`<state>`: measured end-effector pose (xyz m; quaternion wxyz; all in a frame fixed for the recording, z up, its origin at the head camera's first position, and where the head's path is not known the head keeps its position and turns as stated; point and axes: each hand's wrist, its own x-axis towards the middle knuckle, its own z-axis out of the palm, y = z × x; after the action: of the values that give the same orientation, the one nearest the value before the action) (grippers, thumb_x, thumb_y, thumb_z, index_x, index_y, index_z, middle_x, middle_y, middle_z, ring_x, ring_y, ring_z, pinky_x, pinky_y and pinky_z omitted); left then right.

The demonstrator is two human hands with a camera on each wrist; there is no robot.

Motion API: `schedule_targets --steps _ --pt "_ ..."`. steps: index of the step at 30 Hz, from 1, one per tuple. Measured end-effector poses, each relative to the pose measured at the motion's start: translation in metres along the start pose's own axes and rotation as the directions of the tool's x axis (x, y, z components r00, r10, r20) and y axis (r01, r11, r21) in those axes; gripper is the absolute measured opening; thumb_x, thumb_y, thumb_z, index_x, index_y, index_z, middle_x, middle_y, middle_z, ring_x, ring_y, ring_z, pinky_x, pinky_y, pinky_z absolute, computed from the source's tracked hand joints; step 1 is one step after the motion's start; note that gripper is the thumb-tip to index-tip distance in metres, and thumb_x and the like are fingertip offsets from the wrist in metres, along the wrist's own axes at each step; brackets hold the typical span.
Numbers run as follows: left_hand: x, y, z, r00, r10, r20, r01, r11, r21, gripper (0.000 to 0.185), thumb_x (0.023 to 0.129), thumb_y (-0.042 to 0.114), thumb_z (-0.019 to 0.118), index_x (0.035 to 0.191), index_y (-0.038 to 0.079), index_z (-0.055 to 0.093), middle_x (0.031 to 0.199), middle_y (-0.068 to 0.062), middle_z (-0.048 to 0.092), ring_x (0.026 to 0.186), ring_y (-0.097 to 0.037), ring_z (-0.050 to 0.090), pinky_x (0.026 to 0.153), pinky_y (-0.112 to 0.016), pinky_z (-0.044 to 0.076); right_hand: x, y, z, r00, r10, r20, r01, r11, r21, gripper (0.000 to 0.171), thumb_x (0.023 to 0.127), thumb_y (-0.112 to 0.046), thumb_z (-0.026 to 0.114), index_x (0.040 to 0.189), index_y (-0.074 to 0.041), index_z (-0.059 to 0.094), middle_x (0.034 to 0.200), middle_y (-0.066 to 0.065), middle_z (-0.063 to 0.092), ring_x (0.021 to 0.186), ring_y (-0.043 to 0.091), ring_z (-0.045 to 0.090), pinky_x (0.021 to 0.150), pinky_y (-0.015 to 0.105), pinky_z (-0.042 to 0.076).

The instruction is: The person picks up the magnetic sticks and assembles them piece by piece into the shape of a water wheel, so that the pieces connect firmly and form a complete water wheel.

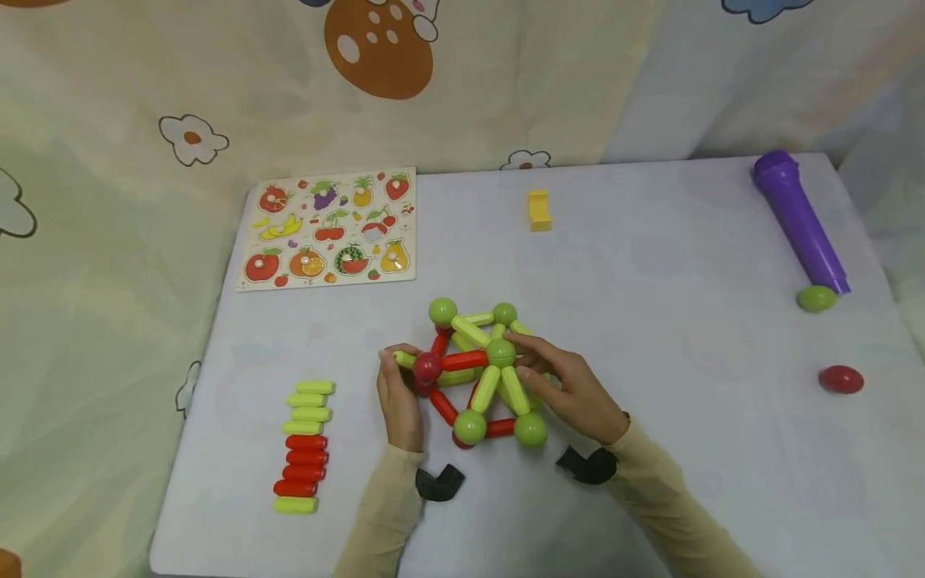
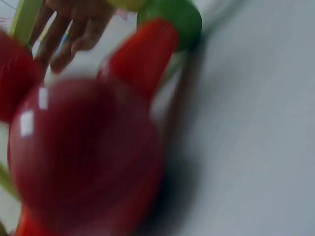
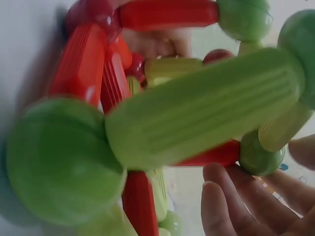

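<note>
A toy structure of red and green balls joined by red and lime rods (image 1: 465, 360) stands between both hands. At its left side my left hand (image 1: 401, 408) holds it beside a red ball (image 1: 428, 368), fingers around a short lime rod (image 1: 404, 360). From the right, my right hand (image 1: 574, 391) grips it, thumb and fingers at an upper green ball (image 1: 501, 353). The right wrist view shows the right fingertips (image 3: 236, 184) against a green ball (image 3: 260, 155) and a red rod. In the left wrist view a large red ball (image 2: 83, 152) fills the foreground, blurred.
Lime and red rods (image 1: 306, 457) lie in a column at left. A fruit puzzle board (image 1: 332, 229) is at the back left, a yellow block (image 1: 539, 210) at the back. A purple microphone-shaped toy (image 1: 802, 221), a green oval piece (image 1: 817, 299) and a red one (image 1: 841, 379) are at right.
</note>
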<state>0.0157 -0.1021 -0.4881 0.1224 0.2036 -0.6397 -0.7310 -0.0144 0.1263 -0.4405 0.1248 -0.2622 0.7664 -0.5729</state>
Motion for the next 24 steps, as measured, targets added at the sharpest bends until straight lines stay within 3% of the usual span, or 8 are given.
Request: schedule_targets --steps 4,7,16,24 --pt "0.0 -0.002 0.008 0.997 -0.02 -0.078 0.009 0.991 -0.131 0.055 0.104 0.045 0.026 0.107 -0.005 0.049 0.09 -0.002 0.055 0.085 -0.014 0.052 0.071 -0.022 0.041 -0.001 0.001 0.003 1.0 -0.009 -0.013 0.009 0.999 0.033 0.046 0.094 0.001 0.056 0.139 -0.003 0.047 0.122 0.009 0.063 0.097 0.017 0.064 0.084 0.03 0.052" --pt "0.002 -0.002 0.013 0.994 -0.039 -0.1 0.019 0.981 -0.192 0.054 0.103 0.046 0.028 0.106 -0.003 0.048 0.087 -0.003 0.054 0.082 -0.014 0.053 0.069 -0.022 0.043 -0.002 0.003 0.004 1.0 -0.005 -0.008 0.006 0.998 0.064 0.046 0.093 0.0 0.057 0.139 -0.004 0.048 0.124 0.009 0.062 0.095 0.017 0.065 0.087 0.032 0.052" --pt "0.004 -0.001 0.017 0.993 -0.06 -0.104 0.039 0.981 -0.189 0.057 0.103 0.047 0.029 0.11 -0.008 0.045 0.087 -0.005 0.055 0.085 -0.017 0.056 0.073 -0.023 0.048 -0.002 0.003 0.005 1.0 -0.02 -0.005 0.02 0.998 0.06 0.047 0.093 0.001 0.058 0.139 -0.004 0.049 0.122 0.009 0.063 0.095 0.017 0.065 0.084 0.032 0.052" --pt "0.004 -0.002 0.017 0.995 -0.049 -0.088 0.026 0.969 -0.246 0.048 0.103 0.044 0.031 0.104 0.0 0.049 0.089 -0.008 0.056 0.088 -0.02 0.058 0.078 -0.027 0.05 -0.001 0.003 0.007 0.999 -0.024 0.032 0.023 0.999 0.031 0.044 0.094 -0.002 0.057 0.137 -0.005 0.051 0.113 0.007 0.066 0.093 0.017 0.064 0.08 0.032 0.053"
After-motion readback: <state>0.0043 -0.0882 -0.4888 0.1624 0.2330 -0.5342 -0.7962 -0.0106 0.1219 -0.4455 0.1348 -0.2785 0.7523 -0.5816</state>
